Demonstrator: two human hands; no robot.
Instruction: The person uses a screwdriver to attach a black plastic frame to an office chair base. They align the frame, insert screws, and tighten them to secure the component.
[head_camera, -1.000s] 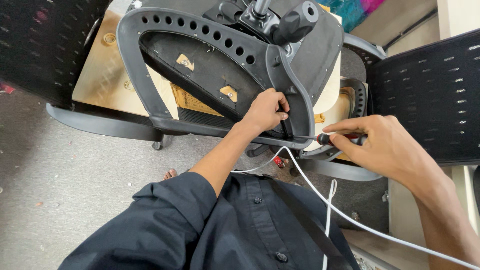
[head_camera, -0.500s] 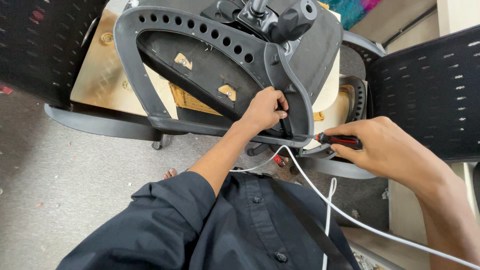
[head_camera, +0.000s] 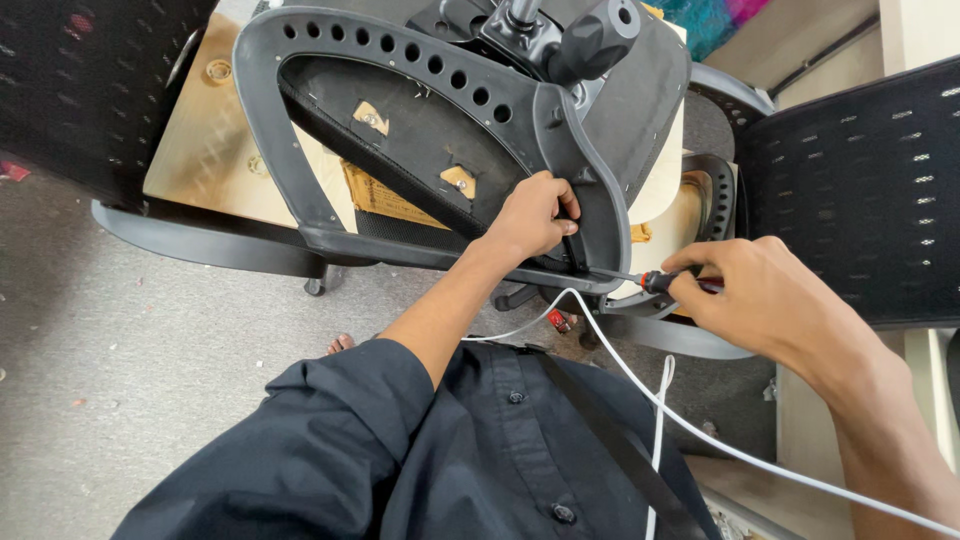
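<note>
An upturned office chair seat (head_camera: 420, 130) lies in front of me, its black underside inside a grey plastic frame (head_camera: 270, 150) with a row of holes. My left hand (head_camera: 535, 215) grips the frame's near right edge, fingers curled over it. My right hand (head_camera: 760, 300) is closed on a screwdriver (head_camera: 650, 280) with a red and black handle. Its thin shaft points left to the frame's lower corner beside my left hand. The tip is hidden against the frame.
A black mesh chair back (head_camera: 860, 190) stands at the right, another dark mesh panel (head_camera: 90, 90) at the top left. A light wooden board (head_camera: 210, 150) lies under the seat. A white cable (head_camera: 700, 430) runs across my dark shirt. Grey carpet (head_camera: 150, 350) covers the floor.
My right hand has drawn slightly right and the screwdriver's shaft now shows, reaching to the frame's corner. My left hand keeps its grip on the frame.
</note>
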